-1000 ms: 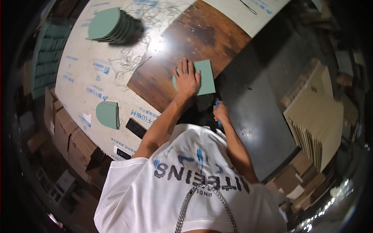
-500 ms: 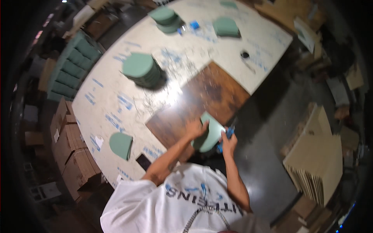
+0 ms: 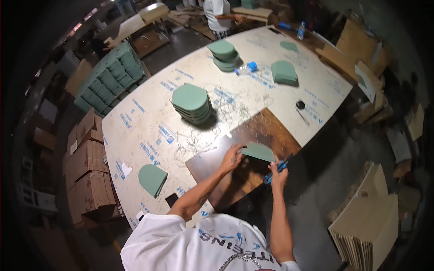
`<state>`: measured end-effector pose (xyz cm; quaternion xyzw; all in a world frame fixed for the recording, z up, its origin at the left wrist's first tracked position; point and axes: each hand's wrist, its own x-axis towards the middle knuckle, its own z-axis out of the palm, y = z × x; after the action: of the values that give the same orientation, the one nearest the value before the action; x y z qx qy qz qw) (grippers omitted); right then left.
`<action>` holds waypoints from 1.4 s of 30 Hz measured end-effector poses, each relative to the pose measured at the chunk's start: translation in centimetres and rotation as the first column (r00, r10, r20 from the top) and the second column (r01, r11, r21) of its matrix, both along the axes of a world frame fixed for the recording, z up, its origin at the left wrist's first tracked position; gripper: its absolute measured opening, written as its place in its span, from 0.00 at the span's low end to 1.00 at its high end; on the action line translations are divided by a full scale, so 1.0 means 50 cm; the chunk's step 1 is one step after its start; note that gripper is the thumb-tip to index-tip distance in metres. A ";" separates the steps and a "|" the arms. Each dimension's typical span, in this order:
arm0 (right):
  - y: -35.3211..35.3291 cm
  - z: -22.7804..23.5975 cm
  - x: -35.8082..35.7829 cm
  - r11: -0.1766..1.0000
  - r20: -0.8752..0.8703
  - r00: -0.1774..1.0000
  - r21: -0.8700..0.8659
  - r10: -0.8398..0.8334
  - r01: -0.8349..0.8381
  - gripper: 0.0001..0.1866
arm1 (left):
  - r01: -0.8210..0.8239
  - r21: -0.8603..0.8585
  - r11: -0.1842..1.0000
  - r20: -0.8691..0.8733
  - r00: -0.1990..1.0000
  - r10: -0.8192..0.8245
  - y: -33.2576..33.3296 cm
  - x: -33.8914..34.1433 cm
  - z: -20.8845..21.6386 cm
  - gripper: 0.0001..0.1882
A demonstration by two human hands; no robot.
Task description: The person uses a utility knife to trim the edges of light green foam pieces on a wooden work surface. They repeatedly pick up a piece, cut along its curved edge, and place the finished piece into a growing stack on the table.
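A green rounded panel (image 3: 258, 151) is held raised and tilted over a brown stained board (image 3: 285, 137), its straight edge toward me. My left hand (image 3: 232, 158) grips its left end with closed fingers. At the right end, my right hand (image 3: 278, 175) is closed around a blue-handled tool (image 3: 281, 166), with its fingertips at the panel's corner. I cannot make out the tool's exact kind. Loose thread-like trimmings (image 3: 230, 104) lie just beyond the board. A tall stack of similar green panels (image 3: 190, 99) stands to the far left of my hands.
On the pale table (image 3: 149, 117) are more green pieces (image 3: 153, 178), a phone (image 3: 172, 199), a plastic bottle (image 3: 246, 68) and a round black object (image 3: 300, 105). Folded cardboard (image 3: 88, 171) stands left, flat boards (image 3: 366, 221) right. Another person (image 3: 218, 17) stands beyond the table.
The green panel has been raised and tipped so its straight edge faces me. Both hands moved with it, the blue tool still in my right hand. The view has shifted upward, bringing another person in.
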<state>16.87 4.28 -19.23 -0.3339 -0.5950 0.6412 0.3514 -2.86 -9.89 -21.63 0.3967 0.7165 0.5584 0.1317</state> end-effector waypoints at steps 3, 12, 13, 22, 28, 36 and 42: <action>-0.014 -0.055 0.049 0.993 0.038 0.996 -0.095 0.076 -0.072 0.25 | 0.101 -0.091 0.991 -0.147 0.983 -0.114 -0.026 0.026 -0.032 0.30; -0.039 -0.070 0.202 0.999 0.594 0.804 0.040 -0.015 -0.011 0.25 | -0.212 -0.341 0.916 -0.456 0.889 0.036 0.041 0.091 -0.049 0.19; -0.039 -0.084 0.216 0.995 0.605 0.797 0.079 -0.002 -0.058 0.25 | -0.220 -0.323 0.921 -0.481 0.876 0.041 0.071 0.097 -0.057 0.21; -0.051 -0.079 0.227 0.731 0.782 0.587 0.525 -0.212 -0.435 0.22 | -0.412 -0.303 0.860 -0.578 0.796 0.178 0.223 0.107 -0.110 0.23; -0.034 -0.077 0.235 0.706 0.809 0.556 0.505 -0.189 -0.496 0.27 | -0.387 -0.354 0.852 -0.563 0.815 0.136 0.235 0.111 -0.098 0.20; -0.031 -0.082 0.238 0.693 0.805 0.568 0.508 -0.171 -0.511 0.28 | -0.409 -0.344 0.845 -0.598 0.789 0.139 0.228 0.109 -0.115 0.23; -0.035 -0.087 0.238 0.625 0.750 0.600 0.616 -0.279 -0.479 0.21 | -0.406 -0.375 0.834 -0.600 0.791 0.115 0.236 0.122 -0.099 0.24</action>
<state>28.79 2.52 -23.57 -0.3576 -0.9186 0.1229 0.1146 3.23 1.93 -26.58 0.3886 0.8887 0.2339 -0.0677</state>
